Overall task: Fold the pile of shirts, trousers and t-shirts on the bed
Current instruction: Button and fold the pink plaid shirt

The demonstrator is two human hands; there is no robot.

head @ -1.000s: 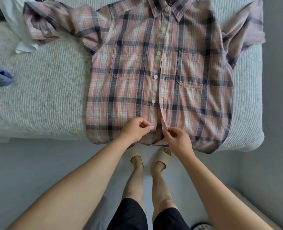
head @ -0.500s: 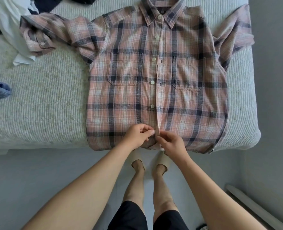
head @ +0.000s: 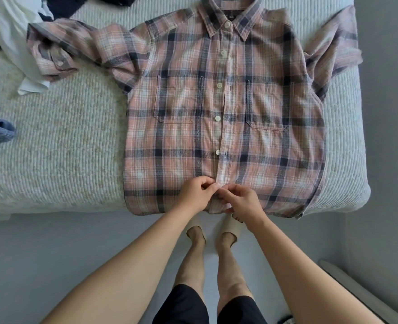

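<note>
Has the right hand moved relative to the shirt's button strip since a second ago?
Yes. The right hand has shifted left to the button strip of the plaid shirt, where it now meets the left hand.

A bed [head: 53, 141] covered with a pale, ribbed knit bedspread [head: 342, 146] is stretching across the view just beyond the hands, its near edge hanging down on either side of them. A smooth grey floor [head: 29, 253] is lying below the hands and running up along the bed's right side. A pale, long strip [head: 361, 293], perhaps a skirting board, is slanting across the floor low to the right of the hands. Soft, even light is falling over everything.
</note>
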